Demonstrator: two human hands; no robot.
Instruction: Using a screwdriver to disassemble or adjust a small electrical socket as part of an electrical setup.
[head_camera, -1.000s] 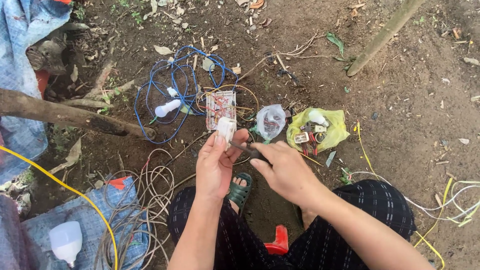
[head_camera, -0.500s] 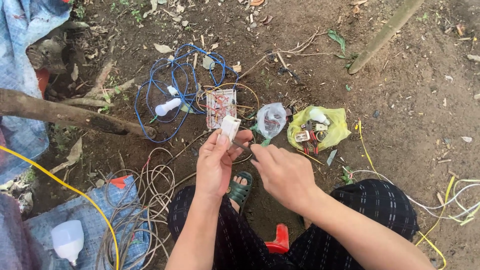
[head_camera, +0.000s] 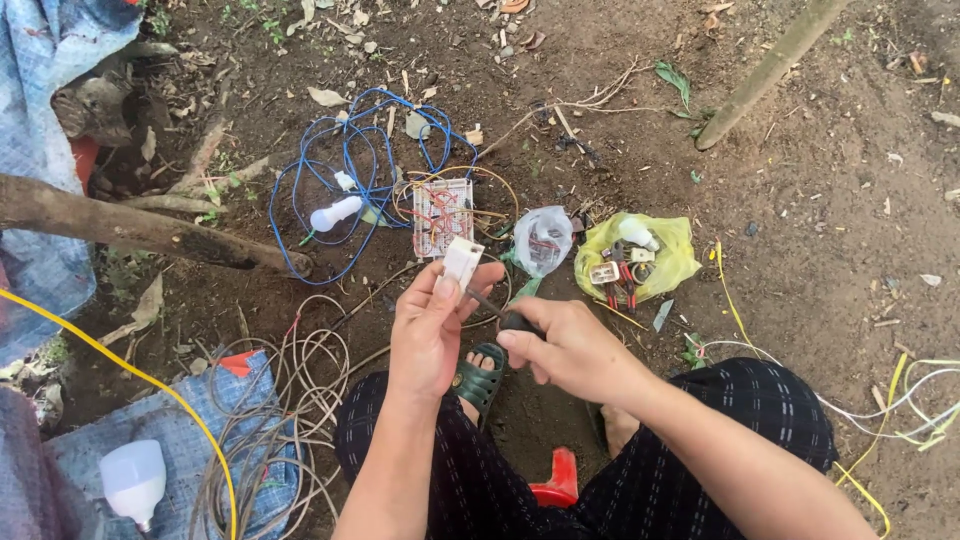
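Left hand (head_camera: 428, 330) pinches small white plastic block (head_camera: 461, 262); right hand (head_camera: 572, 350) fisted on dark-handled screwdriver (head_camera: 505, 313) — tip slip could jab fingers (head_camera: 480, 280).

left hand (head_camera: 428, 330) grips white socket (head_camera: 461, 262); right hand (head_camera: 570, 345) drives screwdriver (head_camera: 497, 312) into it.

Bare dirt ground (head_camera: 800, 200) (daylit, littered)

Smooth white plastic switch (head_camera: 461, 262), matt black-handled metal-shafted screwdriver (head_camera: 497, 312), glossy blue insulated wire (head_camera: 352, 175), crinkled glossy yellow plastic bag (head_camera: 668, 255), rough bark-covered wooden branch (head_camera: 140, 228), matt bare soil (head_camera: 820, 190).
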